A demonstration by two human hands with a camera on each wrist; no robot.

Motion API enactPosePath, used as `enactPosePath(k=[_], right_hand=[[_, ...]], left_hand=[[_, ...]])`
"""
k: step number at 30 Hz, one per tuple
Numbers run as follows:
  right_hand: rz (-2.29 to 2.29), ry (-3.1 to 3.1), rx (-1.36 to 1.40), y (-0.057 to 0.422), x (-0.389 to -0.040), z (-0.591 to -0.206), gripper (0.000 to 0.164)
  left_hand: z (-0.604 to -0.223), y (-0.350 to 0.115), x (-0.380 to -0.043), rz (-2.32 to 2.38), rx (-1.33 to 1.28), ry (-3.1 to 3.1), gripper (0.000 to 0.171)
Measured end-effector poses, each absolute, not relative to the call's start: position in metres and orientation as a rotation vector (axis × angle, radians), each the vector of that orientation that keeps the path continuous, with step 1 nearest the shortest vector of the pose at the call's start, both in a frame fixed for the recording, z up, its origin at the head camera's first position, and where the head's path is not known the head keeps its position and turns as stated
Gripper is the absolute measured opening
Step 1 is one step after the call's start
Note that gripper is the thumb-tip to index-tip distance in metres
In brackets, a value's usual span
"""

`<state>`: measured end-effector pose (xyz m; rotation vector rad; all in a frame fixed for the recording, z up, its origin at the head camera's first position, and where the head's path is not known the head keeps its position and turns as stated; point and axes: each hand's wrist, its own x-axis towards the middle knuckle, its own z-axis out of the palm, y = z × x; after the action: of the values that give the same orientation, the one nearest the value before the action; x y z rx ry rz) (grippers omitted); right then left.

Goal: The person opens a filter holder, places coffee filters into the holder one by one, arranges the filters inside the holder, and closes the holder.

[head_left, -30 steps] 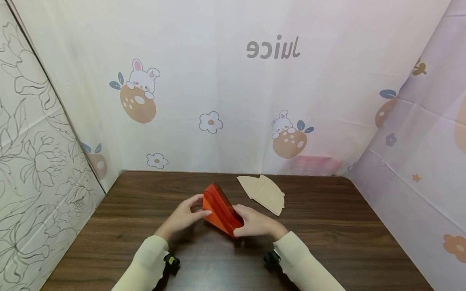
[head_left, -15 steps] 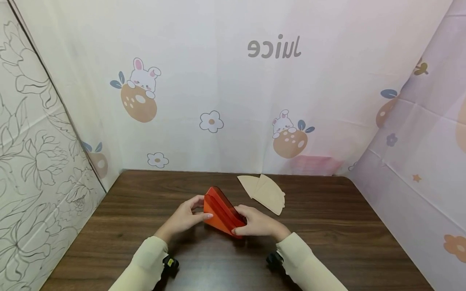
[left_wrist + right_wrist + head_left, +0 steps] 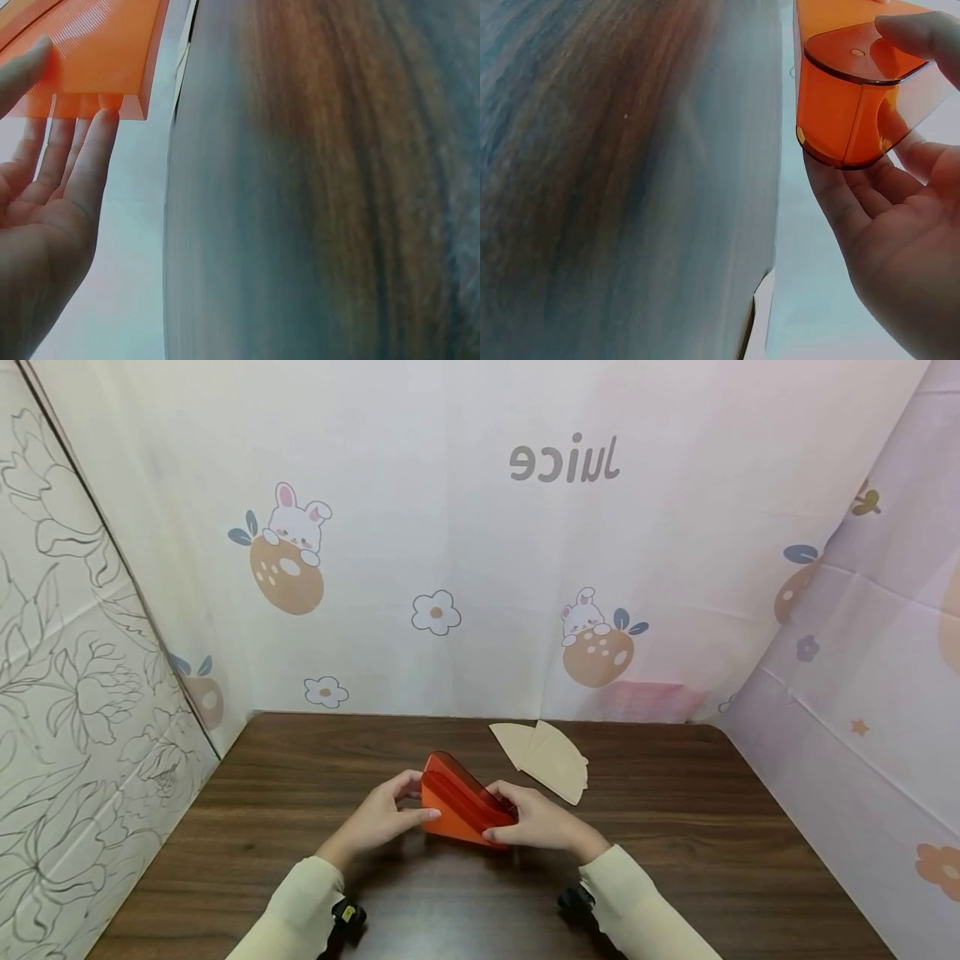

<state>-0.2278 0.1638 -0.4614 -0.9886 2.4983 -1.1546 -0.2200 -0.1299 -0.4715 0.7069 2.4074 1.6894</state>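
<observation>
Above the table, both hands hold a translucent orange plastic case (image 3: 450, 810), wedge-shaped and tilted. My left hand (image 3: 378, 817) grips its left end, thumb on the near face. In the left wrist view the left fingers (image 3: 90, 161) press under the case's flat ribbed side (image 3: 105, 52). The right hand (image 3: 547, 820) holds the other end. Seen from the right wrist, that end of the case (image 3: 832, 112) is rounded with a dark rim, between the right thumb (image 3: 922, 37) and the fingers beneath. Part of the case is hidden behind the hands.
Tan fan-shaped paper coffee filters (image 3: 551, 760) lie overlapping near the table's back edge, just beyond the right hand. The dark wooden table (image 3: 300, 760) meets a printed curtain (image 3: 480, 543) at the back, with more curtains at both sides.
The case has shifted slightly right and its upper left end has dropped, so it tilts less steeply. Both hands moved along with it, still gripping. The coffee filters have stayed put.
</observation>
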Motion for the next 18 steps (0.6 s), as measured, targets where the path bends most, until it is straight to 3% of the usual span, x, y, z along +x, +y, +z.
enactPosePath(k=[18], right_hand=[[-1.135, 2.51, -0.991, 0.179, -0.224, -0.463, 0.035]], left_hand=[[-0.479, -0.118, -0.209, 1.745, 0.677, 2.317, 0.04]])
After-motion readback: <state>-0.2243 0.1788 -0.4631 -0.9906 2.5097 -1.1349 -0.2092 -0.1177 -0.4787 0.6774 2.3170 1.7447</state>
